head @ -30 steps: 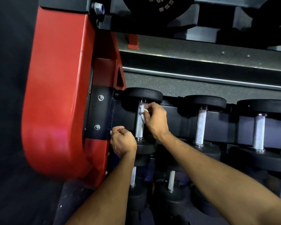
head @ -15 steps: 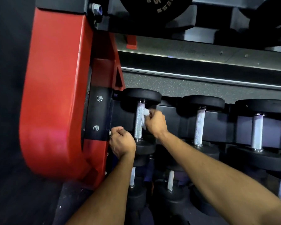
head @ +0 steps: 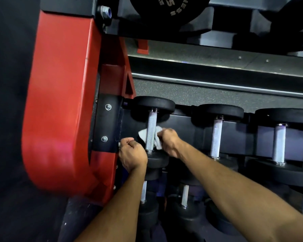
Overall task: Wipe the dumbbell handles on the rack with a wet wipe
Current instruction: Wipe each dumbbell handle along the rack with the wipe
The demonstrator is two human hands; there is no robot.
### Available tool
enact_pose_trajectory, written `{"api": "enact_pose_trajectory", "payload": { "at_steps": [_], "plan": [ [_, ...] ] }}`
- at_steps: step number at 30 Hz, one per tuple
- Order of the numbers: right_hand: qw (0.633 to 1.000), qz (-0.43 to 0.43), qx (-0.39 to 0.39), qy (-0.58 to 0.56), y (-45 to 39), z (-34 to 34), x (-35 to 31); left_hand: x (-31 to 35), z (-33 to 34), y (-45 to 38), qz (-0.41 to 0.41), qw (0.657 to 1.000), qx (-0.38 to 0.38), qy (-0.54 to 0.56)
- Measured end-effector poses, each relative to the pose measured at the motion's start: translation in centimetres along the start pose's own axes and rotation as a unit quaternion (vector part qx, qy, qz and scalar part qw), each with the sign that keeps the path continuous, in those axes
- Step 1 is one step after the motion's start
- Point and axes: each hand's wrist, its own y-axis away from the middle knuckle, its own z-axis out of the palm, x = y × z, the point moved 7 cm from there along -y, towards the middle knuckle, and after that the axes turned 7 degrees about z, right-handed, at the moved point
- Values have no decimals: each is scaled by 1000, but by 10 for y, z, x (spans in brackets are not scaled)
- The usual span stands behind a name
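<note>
The wipe (head: 157, 137) wraps behind the leftmost handle (head: 151, 131) on the rack's (head: 63, 102) middle tier, gripped in the right hand's (head: 170, 142) curled fingers; the left hand (head: 132, 155) is a closed fist beside the handle's lower end, holding nothing visible

Just two bare forearms here, no sleeves, no watch or rings, left grip (head: 132, 155) and right grip (head: 171, 143) gloveless.

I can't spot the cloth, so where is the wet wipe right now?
In the head view, the wet wipe is looped behind the leftmost dumbbell handle, beside the red rack post; the right hand pinches one end.
</note>
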Motion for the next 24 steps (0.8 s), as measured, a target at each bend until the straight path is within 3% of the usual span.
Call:
{"api": "enact_pose_trajectory", "payload": {
  "at_steps": [3,6,9,14,20,24],
  "plan": [
    [995,57,-47,-64,-5,6,9,-4,1,-2,3,1000,2,2],
    [982,39,-95,-156,-22,15,-29,-7,1,-2,-4,1000,1,10],
    [977,19,-112,-179,-25,18,-42,-6,1,-1,-5,1000,6,18],
    [984,99,-98,-112,-27,17,17,-6,1,-1,-16,1000,6,16],
    [981,28,-83,-171,-37,21,-39,-6,1,0,-10,999,6,31],
    [993,47,-15,-106,-32,10,-4,-4,2,0,-7,1000,1,28]
  ]
}}
